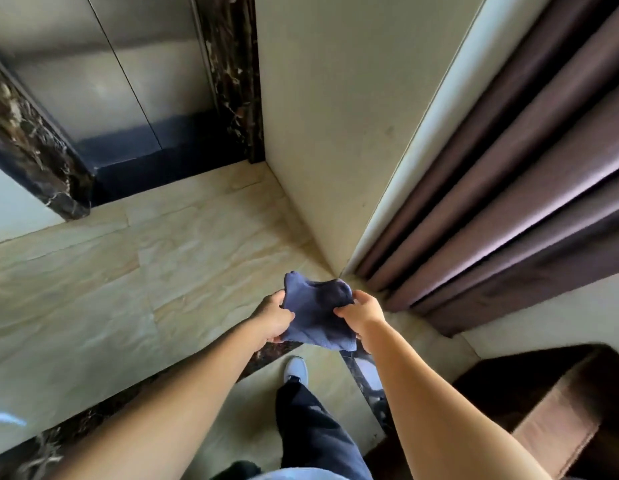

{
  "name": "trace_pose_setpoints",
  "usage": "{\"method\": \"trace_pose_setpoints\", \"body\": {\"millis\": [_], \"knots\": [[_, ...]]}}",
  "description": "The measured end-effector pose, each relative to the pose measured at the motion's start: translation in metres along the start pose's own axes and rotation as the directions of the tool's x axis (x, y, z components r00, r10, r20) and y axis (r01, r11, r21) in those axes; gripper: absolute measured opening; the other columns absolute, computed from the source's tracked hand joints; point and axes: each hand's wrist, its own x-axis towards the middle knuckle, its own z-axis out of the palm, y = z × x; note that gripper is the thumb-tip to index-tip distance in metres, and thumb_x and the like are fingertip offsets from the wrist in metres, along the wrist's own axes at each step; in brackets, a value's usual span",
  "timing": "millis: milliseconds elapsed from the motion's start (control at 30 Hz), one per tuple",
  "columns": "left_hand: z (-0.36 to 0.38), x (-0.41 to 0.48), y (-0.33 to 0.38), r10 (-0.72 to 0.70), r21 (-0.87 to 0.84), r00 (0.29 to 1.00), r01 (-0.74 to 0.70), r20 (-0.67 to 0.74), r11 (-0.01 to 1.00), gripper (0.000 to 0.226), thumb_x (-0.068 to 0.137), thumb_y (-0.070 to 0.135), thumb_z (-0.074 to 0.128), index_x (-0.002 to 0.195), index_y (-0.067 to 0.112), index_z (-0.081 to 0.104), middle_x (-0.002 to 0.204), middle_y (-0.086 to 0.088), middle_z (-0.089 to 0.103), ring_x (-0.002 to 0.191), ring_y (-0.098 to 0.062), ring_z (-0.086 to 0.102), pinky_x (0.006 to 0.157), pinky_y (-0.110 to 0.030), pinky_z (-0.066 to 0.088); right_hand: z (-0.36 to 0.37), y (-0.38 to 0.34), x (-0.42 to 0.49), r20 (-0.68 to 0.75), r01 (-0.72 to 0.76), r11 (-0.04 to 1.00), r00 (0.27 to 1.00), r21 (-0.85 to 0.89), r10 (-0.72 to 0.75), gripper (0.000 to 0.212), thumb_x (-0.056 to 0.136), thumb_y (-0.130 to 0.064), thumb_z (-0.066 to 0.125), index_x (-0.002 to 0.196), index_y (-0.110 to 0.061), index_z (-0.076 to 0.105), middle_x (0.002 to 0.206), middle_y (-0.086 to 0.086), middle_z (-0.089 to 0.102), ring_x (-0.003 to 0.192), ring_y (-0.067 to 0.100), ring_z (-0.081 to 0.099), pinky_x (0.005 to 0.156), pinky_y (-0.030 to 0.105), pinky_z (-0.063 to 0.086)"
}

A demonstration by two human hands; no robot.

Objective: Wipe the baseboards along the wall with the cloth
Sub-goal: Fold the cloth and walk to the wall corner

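Observation:
A dark blue cloth [316, 311] hangs between both my hands at mid-frame, above the floor. My left hand [275, 317] grips its left edge and my right hand [361, 311] pinches its right edge. Just beyond the cloth a cream wall [329, 133] meets the tiled floor at a corner [339, 271]. No distinct baseboard strip shows at the foot of that wall.
Brown curtains [509, 188] hang to the floor on the right. Steel elevator doors [103, 71] with a dark marble frame [232, 74] stand at the back left. A dark wooden piece of furniture [543, 403] sits at lower right. My leg and white shoe [296, 370] stand on beige tiles [128, 271].

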Motion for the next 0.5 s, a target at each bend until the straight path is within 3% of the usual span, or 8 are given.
{"method": "trace_pose_setpoints", "body": {"millis": [167, 267, 333, 400, 500], "knots": [[-0.010, 0.105, 0.062, -0.111, -0.177, 0.993, 0.117, 0.046, 0.977, 0.034, 0.096, 0.003, 0.047, 0.109, 0.033, 0.054, 0.100, 0.000, 0.063, 0.080, -0.018, 0.059, 0.057, -0.028, 0.049, -0.008, -0.051, 0.112, -0.018, -0.047, 0.993, 0.999, -0.107, 0.046, 0.028, 0.081, -0.009, 0.067, 0.069, -0.023, 0.046, 0.072, -0.002, 0.056, 0.079, 0.022, 0.055, 0.071, 0.028, 0.042], [-0.013, 0.176, 0.071, -0.170, -0.234, 0.982, 0.184, 0.081, 0.955, 0.031, 0.095, 0.002, 0.048, 0.110, 0.026, 0.057, 0.100, -0.006, 0.062, 0.079, -0.021, 0.058, 0.060, -0.030, 0.049, -0.001, -0.061, 0.178, -0.016, -0.077, 0.984, 0.997, -0.163, 0.075, 0.024, 0.081, -0.011, 0.068, 0.076, -0.027, 0.051, 0.084, 0.002, 0.062, 0.083, 0.023, 0.057, 0.073, 0.027, 0.041], [-0.015, 0.228, 0.067, -0.232, -0.235, 0.969, 0.246, 0.084, 0.940, 0.025, 0.095, 0.003, 0.051, 0.106, 0.024, 0.058, 0.101, -0.009, 0.060, 0.084, -0.025, 0.058, 0.062, -0.031, 0.050, 0.011, -0.062, 0.231, -0.024, -0.080, 0.979, 0.997, -0.187, 0.077, 0.018, 0.080, -0.010, 0.068, 0.091, -0.024, 0.063, 0.091, 0.004, 0.067, 0.088, 0.026, 0.062, 0.075, 0.028, 0.044], [-0.014, 0.266, 0.058, -0.286, -0.248, 0.954, 0.300, 0.092, 0.921, 0.021, 0.095, 0.005, 0.055, 0.102, 0.025, 0.059, 0.103, -0.011, 0.062, 0.087, -0.029, 0.060, 0.068, -0.033, 0.052, 0.023, -0.059, 0.273, -0.034, -0.079, 0.974, 0.997, -0.210, 0.073, 0.028, 0.079, -0.009, 0.067, 0.105, -0.017, 0.066, 0.096, 0.007, 0.070, 0.092, 0.030, 0.063, 0.079, 0.031, 0.049], [-0.011, 0.349, 0.037, -0.315, -0.249, 0.944, 0.330, 0.100, 0.911, 0.022, 0.094, 0.008, 0.058, 0.091, 0.031, 0.058, 0.101, -0.008, 0.065, 0.083, -0.028, 0.063, 0.079, -0.036, 0.050, 0.054, -0.048, 0.361, -0.028, -0.033, 0.964, 0.999, -0.264, 0.026, 0.029, 0.079, -0.008, 0.063, 0.105, -0.019, 0.067, 0.099, 0.006, 0.071, 0.089, 0.027, 0.061, 0.076, 0.027, 0.046]]}}
